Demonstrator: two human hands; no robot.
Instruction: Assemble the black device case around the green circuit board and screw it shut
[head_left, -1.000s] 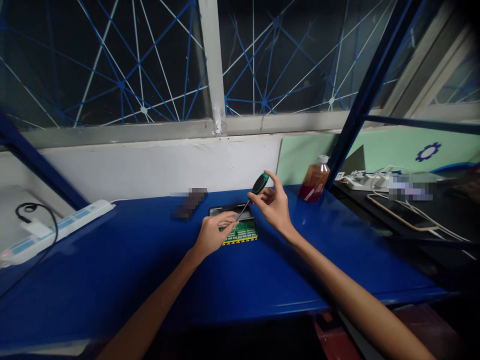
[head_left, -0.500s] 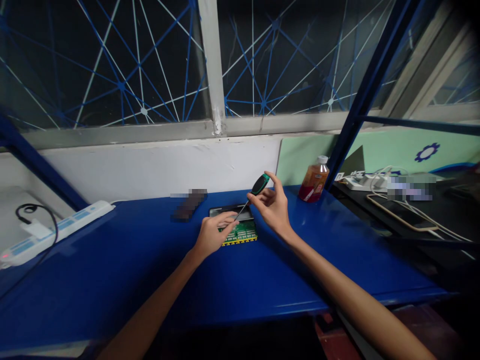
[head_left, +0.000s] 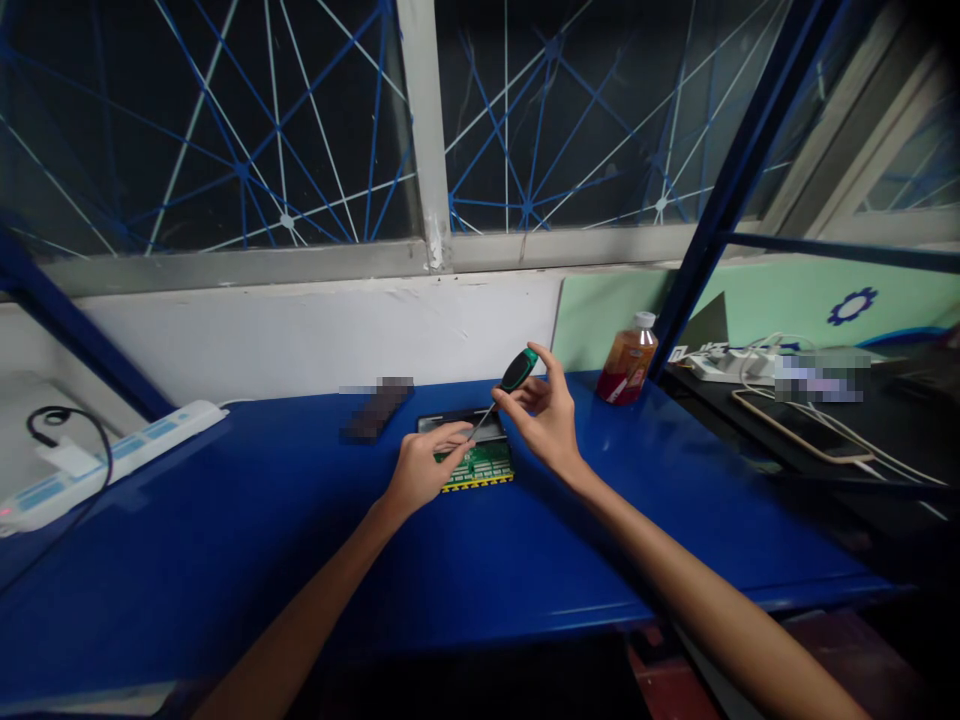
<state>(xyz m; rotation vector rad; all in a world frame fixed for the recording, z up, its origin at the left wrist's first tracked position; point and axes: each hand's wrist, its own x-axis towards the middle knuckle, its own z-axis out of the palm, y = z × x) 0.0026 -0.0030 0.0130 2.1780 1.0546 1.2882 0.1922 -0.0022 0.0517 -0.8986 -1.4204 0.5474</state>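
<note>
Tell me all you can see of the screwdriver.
The screwdriver has a bulging black handle with green trim, plastic by its look, and a thin, metallic shaft. It slants down leftward toward the board, handle uppermost. The right hand holds the handle, one finger at its top end; the shaft runs down to the left hand, where its tip can't be made out.

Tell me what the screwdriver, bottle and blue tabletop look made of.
Screwdriver: black-and-green handle, probably plastic or rubber; thin grey shaft, likely metal.
Bottle: likely clear plastic, judging by its see-through shoulder.
Blue tabletop: smooth, glossy, with light reflections; painted metal or laminate, unclear which.
</note>
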